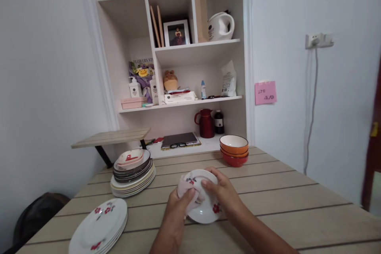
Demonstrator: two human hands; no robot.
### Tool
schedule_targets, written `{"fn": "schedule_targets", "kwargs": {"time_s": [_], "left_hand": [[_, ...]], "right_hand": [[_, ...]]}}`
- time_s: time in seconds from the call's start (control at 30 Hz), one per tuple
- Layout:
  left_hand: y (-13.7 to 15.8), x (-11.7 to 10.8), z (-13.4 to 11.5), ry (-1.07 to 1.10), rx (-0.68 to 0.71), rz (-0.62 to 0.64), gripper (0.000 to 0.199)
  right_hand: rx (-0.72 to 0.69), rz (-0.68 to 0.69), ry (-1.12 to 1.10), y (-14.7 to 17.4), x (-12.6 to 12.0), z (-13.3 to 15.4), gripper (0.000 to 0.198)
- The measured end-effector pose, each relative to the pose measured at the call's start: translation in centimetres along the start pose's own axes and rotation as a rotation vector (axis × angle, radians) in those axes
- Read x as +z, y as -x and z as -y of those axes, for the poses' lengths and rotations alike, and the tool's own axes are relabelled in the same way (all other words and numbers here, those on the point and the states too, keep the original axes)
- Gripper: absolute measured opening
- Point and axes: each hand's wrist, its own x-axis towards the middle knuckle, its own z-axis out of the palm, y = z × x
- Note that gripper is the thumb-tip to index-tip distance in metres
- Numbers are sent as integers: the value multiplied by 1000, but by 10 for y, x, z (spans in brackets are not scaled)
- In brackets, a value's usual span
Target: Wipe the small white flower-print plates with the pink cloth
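Note:
A white plate (pixel 204 211) with red flowers is held tilted above the table, between my two hands. My left hand (pixel 182 205) is closed around a pale pink cloth (pixel 185 187), pressing it on the plate's left side. My right hand (pixel 222 192) grips the plate's right rim, thumb on its face and fingers behind. At the lower left lies a stack of flowered white plates (pixel 99 224). Behind that stands a taller stack of plates (pixel 132 178), topped by small pink-rimmed dishes (pixel 131 157).
Orange and red bowls (pixel 234 151) are stacked at the table's (pixel 285 202) back right. A small raised wooden shelf (pixel 111 138) stands at the back left. Beyond the table, a white shelf unit holds a red jug (pixel 206 124), a laptop (pixel 180 139) and glasses (pixel 178 145).

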Motion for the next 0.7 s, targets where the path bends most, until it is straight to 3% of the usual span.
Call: {"fn": "schedule_targets", "kwargs": {"time_s": [0.23, 0.57, 0.7], "left_hand": [[2, 5, -1, 94, -22, -106, 44], [-5, 15, 16, 201, -17, -71, 52], [-9, 11, 21, 204, 4, -100, 53]], "right_hand": [[20, -60, -129, 4, 8, -9, 30], [84, -292, -368, 7, 18, -5, 53], [88, -291, -404, 8, 25, -7, 55]]}}
